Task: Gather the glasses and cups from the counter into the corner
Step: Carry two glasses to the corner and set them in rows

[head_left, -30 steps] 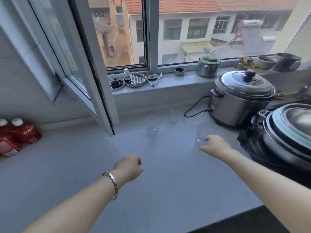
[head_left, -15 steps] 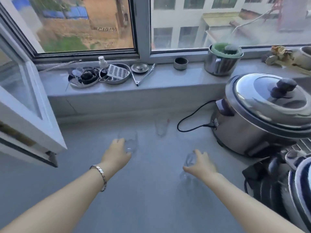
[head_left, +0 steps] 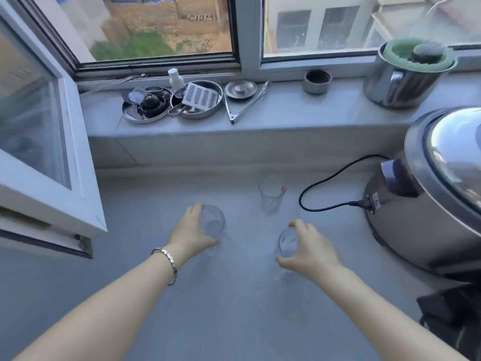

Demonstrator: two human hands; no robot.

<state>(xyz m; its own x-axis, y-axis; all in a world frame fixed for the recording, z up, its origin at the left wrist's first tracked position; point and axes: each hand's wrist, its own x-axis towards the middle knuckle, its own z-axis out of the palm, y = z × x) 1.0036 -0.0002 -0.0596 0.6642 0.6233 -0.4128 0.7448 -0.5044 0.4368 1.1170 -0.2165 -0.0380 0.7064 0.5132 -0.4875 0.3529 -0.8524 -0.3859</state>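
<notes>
Three clear glasses stand on the grey counter (head_left: 234, 303). My left hand (head_left: 190, 234) wraps around the left glass (head_left: 214, 223), thumb below and fingers over its far side. My right hand (head_left: 309, 252) grips the right glass (head_left: 287, 242) from its right side. A third glass (head_left: 271, 195) with a small red mark stands free behind them, near the wall below the sill. Both held glasses appear to rest on the counter.
A steel rice cooker (head_left: 432, 201) with a black cord (head_left: 325, 183) stands at the right. An open window sash (head_left: 52, 162) juts over the counter at the left. The sill holds metal dishes (head_left: 197, 101), tongs (head_left: 244, 105), a small cup (head_left: 316, 81) and a steel pot (head_left: 408, 74).
The view has come closer and tilted down. My left hand reached forward from mid-counter and closed around the left glass; my right hand stays on the right glass.
</notes>
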